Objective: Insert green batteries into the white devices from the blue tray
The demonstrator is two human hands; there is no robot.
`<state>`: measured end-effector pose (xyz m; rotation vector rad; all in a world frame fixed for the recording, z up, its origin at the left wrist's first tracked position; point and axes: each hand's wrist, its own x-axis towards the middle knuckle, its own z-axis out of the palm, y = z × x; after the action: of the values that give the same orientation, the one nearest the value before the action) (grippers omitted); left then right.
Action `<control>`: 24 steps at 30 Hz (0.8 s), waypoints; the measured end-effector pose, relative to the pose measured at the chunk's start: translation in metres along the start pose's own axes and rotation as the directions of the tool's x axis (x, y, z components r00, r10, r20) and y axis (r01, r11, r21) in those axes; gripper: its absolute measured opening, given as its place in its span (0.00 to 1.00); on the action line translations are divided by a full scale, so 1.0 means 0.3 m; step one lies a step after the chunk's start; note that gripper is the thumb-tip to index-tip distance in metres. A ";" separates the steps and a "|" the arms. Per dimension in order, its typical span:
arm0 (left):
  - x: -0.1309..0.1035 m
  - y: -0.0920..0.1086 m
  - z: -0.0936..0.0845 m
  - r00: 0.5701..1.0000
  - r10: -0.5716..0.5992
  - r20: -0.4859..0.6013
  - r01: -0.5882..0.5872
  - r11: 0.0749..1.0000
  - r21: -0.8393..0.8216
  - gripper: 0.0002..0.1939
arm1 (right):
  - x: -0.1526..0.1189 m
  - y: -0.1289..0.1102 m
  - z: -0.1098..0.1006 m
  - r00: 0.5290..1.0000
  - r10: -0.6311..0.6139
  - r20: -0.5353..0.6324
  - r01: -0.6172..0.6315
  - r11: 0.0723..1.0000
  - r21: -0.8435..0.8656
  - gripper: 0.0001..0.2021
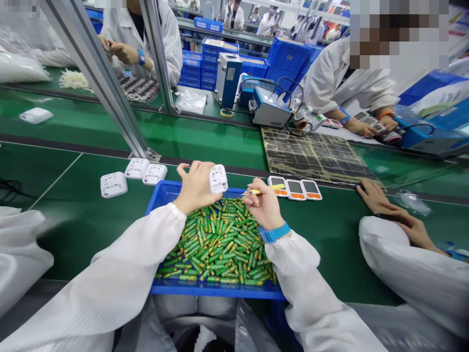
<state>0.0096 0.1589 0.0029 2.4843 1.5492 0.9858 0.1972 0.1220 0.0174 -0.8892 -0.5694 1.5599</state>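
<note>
My left hand (pixel 197 186) is closed around a small white plastic device (pixel 219 179), its back side turned toward me, above the far part of a blue tray (pixel 216 290). Many green and gold batteries (pixel 223 244) fill that tray. In my right hand (pixel 264 204) a thin yellow tool (pixel 274 187), like a small screwdriver or tweezers, is pinched, its tip pointing at the device but apart from it. Three white devices with dark screens and orange strips (pixel 295 189) lie beyond my right hand. Several white devices (pixel 137 167) rest back side up to the left of the tray.
A metal post (pixel 120 98) stands at the left behind the tray. Across the green conveyor (pixel 205 142), a worn dark board (pixel 315 154) lies at the edge. Co-workers sit opposite; another person's hands (pixel 395 212) rest at my right. A lone white device (pixel 35 115) lies far left.
</note>
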 end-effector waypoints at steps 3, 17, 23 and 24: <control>0.046 -0.094 -0.009 0.984 -0.179 -0.015 0.179 0.982 0.051 0.34 | 0.008 0.012 -0.008 0.999 -0.031 -0.011 0.030 0.998 -0.049 0.18; 0.087 -0.298 0.001 0.743 -0.619 0.254 0.569 0.784 0.248 0.25 | 0.124 -0.049 -0.158 0.782 -0.621 -0.050 0.297 0.442 -0.846 0.20; 0.055 -0.405 -0.092 0.685 -0.714 0.148 0.658 0.692 0.297 0.13 | 0.166 -0.107 -0.247 0.900 -0.403 -0.167 -0.272 -0.219 -0.937 0.10; 0.045 -0.424 -0.103 0.684 -0.716 0.140 0.659 0.689 0.301 0.13 | 0.178 -0.110 -0.257 0.904 -0.376 -0.201 -0.301 -0.231 -0.925 0.10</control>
<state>-0.1036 0.2245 -0.0121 1.7156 2.3240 0.3630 0.2776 0.1707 -0.0143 -2.4000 -1.6163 0.2809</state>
